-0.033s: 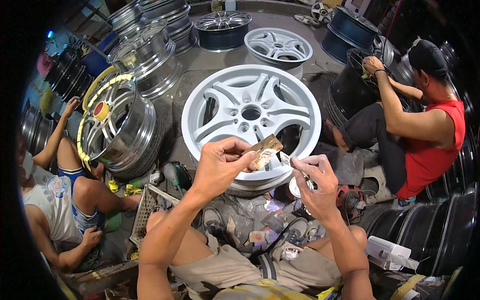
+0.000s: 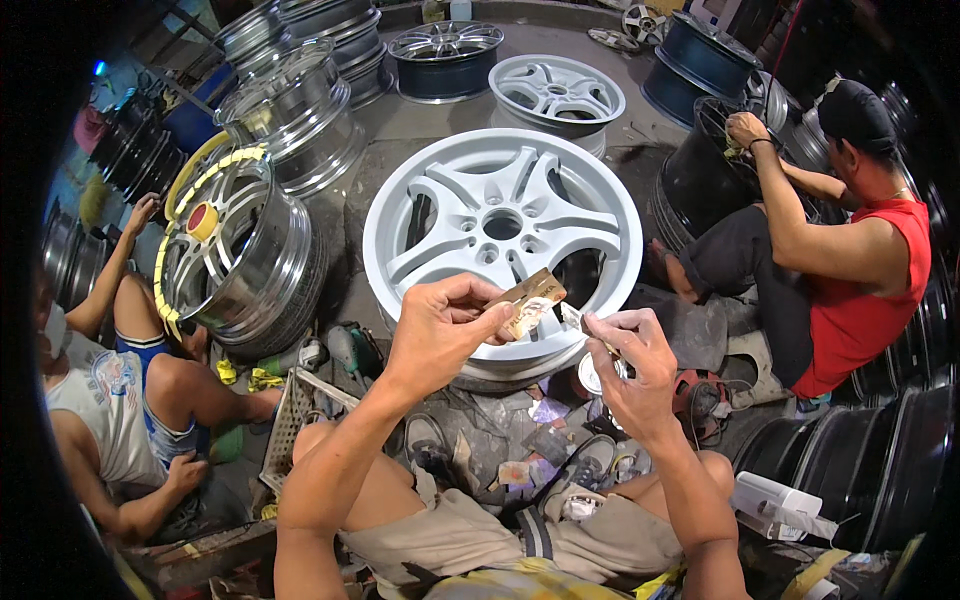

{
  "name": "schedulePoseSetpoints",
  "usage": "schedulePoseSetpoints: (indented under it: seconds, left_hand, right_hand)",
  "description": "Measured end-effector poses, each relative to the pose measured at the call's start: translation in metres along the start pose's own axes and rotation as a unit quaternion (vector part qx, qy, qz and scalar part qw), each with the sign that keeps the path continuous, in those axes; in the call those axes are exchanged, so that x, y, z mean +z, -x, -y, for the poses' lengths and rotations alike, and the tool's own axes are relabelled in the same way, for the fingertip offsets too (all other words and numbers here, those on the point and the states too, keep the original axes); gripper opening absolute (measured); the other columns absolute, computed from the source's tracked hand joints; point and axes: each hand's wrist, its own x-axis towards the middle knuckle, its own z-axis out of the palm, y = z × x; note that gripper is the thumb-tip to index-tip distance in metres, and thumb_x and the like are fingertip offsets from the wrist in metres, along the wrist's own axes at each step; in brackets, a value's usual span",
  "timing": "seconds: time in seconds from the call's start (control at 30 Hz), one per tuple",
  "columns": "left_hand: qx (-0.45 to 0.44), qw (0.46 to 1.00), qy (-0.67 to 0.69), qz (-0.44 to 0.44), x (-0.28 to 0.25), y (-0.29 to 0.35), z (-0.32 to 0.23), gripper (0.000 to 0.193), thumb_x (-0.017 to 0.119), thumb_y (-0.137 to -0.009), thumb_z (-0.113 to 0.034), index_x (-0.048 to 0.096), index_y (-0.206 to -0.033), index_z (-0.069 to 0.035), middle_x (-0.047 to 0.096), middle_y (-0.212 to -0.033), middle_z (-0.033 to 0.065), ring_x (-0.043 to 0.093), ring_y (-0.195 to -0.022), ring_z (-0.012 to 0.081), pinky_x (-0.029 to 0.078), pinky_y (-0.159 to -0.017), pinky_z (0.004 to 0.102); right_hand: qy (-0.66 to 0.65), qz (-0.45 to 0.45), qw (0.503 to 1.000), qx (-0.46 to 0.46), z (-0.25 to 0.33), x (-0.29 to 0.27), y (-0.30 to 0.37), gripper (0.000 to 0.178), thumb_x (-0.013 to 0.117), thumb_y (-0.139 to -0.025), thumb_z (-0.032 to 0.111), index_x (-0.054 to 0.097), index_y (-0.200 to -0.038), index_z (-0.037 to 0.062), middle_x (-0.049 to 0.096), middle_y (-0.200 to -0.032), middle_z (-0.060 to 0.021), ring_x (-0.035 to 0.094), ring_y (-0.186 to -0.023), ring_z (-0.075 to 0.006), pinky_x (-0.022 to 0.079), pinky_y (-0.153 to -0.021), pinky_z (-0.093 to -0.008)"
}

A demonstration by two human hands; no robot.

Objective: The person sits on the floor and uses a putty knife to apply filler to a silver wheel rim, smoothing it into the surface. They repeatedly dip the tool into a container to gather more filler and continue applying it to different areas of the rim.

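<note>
My left hand point(image 2: 440, 325) pinches a small brown card point(image 2: 535, 292) between thumb and fingers, and a whitish paste is smeared over its face. Close to the card's right end, my right hand point(image 2: 637, 365) grips a small flat-bladed spatula point(image 2: 572, 317) with pale paste on its blade. Most of the spatula's handle is hidden by my fingers. Both hands hover over the near edge of a pale grey wheel rim point(image 2: 435, 262) lying face up before me. Just under my right hand stands a round open can point(image 2: 588, 376), partly covered by the fingers.
To the left, a seated person point(image 2: 110, 420) is beside a polished wheel point(image 2: 245, 240) edged with yellow tape. A person in a red top point(image 2: 860, 280) works at a dark wheel point(image 2: 700, 185) on the right. Another grey rim point(image 2: 555, 90) lies beyond mine. Scraps point(image 2: 515, 475) litter the floor by my shoes.
</note>
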Motion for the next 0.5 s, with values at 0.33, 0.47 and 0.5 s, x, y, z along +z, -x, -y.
schedulePoseSetpoints:
  seconds: [0.33, 0.47, 0.5]
  left_hand:
    - [-0.005, 1.0, -0.016, 0.011, 0.0011, 0.0001, 0.0036, 0.018, 0.073, -0.092, -0.004, 0.069, -0.104, 0.009, 0.072, -0.09, 0.0133, 0.072, -0.076, 0.0145, 0.06, -0.066, 0.0241]
    - [-0.005, 1.0, -0.016, 0.01, -0.0006, 0.0, 0.0035, 0.018, 0.073, -0.092, -0.004, 0.069, -0.103, 0.009, 0.072, -0.09, 0.0135, 0.072, -0.077, 0.0144, 0.06, -0.066, 0.024]
    - [-0.004, 1.0, -0.015, 0.009, -0.0009, 0.0001, 0.0031, 0.018, 0.073, -0.092, -0.004, 0.069, -0.103, 0.009, 0.072, -0.09, 0.0135, 0.072, -0.077, 0.0144, 0.06, -0.067, 0.024]
  right_hand:
    - [0.022, 0.006, 1.0, -0.015, -0.0035, 0.0002, -0.0008, 0.034, 0.073, -0.083, -0.008, 0.073, -0.115, 0.0043, 0.062, -0.097, -0.0112, 0.065, -0.081, -0.0201, 0.053, -0.069, -0.0312]
    - [0.007, 0.023, 1.0, 0.009, -0.0021, -0.0008, 0.0016, 0.033, 0.073, -0.083, -0.007, 0.073, -0.114, 0.0037, 0.062, -0.097, -0.0109, 0.065, -0.081, -0.0197, 0.053, -0.068, -0.0312]
    - [0.0, 0.021, 1.0, 0.011, -0.0022, -0.0008, 0.0014, 0.032, 0.073, -0.083, -0.008, 0.073, -0.113, 0.0034, 0.062, -0.097, -0.0108, 0.065, -0.081, -0.0194, 0.053, -0.068, -0.031]
